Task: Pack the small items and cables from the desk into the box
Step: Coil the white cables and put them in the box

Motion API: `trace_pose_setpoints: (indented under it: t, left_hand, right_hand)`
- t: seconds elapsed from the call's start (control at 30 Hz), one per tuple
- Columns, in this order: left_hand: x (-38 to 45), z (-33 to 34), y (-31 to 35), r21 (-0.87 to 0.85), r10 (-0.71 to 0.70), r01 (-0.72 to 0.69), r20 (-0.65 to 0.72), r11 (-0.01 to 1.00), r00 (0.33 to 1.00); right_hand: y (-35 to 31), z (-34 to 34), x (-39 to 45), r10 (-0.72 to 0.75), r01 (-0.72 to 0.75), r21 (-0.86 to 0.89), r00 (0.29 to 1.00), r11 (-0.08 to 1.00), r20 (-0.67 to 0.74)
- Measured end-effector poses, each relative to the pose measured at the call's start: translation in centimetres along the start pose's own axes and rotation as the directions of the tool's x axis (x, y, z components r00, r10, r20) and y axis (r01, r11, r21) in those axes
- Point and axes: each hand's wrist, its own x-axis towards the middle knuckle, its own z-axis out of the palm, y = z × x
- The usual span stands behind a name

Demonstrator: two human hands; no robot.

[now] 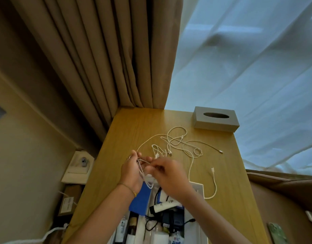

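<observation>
Coiling of a white cable (142,170) is judged to be the step in hand: its loops are gathered between the two hands, above the near part of the counter (127,131) and just over the far end of the box (198,188). The box is already partly filled; a white tube (163,207), a blue flat item (140,199), black leads and white chargers are seen lying in it. More white cables (179,143) are left loose in a tangle farther out on the counter, and one more cable (213,184) trails beside the box, so a good share of the packing is judged to remain. The loops are gripped by the curled fingers of the left hand (131,170); a strand is pinched by the fingertips of the right hand (169,175). A grey tissue box (216,122) is set at the far edge
</observation>
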Motion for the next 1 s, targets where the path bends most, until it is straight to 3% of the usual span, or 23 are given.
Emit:
trace_pose_setpoints:
  t: [0.07,0.1,0.2,0.27,0.37,0.5,0.67,0.77,0.83,0.9,0.97,1.0]
  left_hand:
    - [0.1,-0.8,0.3,0.009,0.005,-0.004,-0.038,1.000,0.999]
    - [0.2,-1.4,0.5,0.004,-0.001,0.002,-0.052,1.000,0.999]
    - [0.3,-3.0,1.2,-0.030,-0.036,0.033,-0.099,0.999,0.994]
    - [0.4,-3.7,1.8,-0.061,-0.047,0.041,-0.110,0.997,0.993]
    - [-0.2,-4.5,2.4,-0.049,-0.042,0.038,-0.093,0.998,0.995]
    - [-1.7,-5.1,2.4,-0.027,0.074,-0.074,-0.010,0.997,0.997]
    - [-3.0,-5.3,2.0,0.013,0.082,-0.085,0.141,0.996,0.987]
    - [-2.7,-5.4,3.1,-0.123,0.117,-0.113,0.026,0.986,0.993]
    - [-1.9,-5.8,4.8,-0.128,0.221,-0.233,-0.100,0.964,0.970]
    - [-1.0,-6.6,6.0,0.268,0.461,-0.418,-0.120,0.868,0.879]
    - [-0.5,-7.0,6.5,0.661,0.627,-0.523,0.102,0.538,0.773]
    - [-0.6,-7.0,6.5,0.739,0.601,-0.528,0.210,0.419,0.771]
  right_hand:
    - [0.9,-0.5,0.5,0.030,-0.031,-0.014,0.996,0.999,-0.080]
    - [1.2,-0.7,0.7,0.048,-0.050,-0.034,0.998,0.998,-0.037]
    - [1.2,0.3,1.4,0.082,-0.096,0.026,0.942,0.995,0.325]
    - [0.9,1.4,1.7,0.053,-0.071,0.022,0.886,0.997,0.461]
    - [0.7,2.6,2.0,-0.022,0.033,-0.016,0.882,0.999,0.470]
    - [-0.1,3.3,2.3,-0.037,0.013,0.064,0.920,0.998,0.389]
    - [-1.6,4.1,2.3,-0.100,0.154,-0.139,0.937,0.978,0.334]
    - [-2.1,4.3,2.4,-0.084,0.137,-0.111,0.917,0.984,0.389]
    - [-1.7,3.8,2.4,-0.051,0.093,-0.077,0.899,0.993,0.434]
    - [-1.0,2.7,2.3,-0.002,0.057,-0.092,0.858,0.994,0.513]
    - [-0.6,1.2,2.2,0.037,0.024,-0.099,0.815,0.995,0.578]
    - [-0.7,0.3,2.3,0.044,0.011,-0.089,0.811,0.996,0.584]
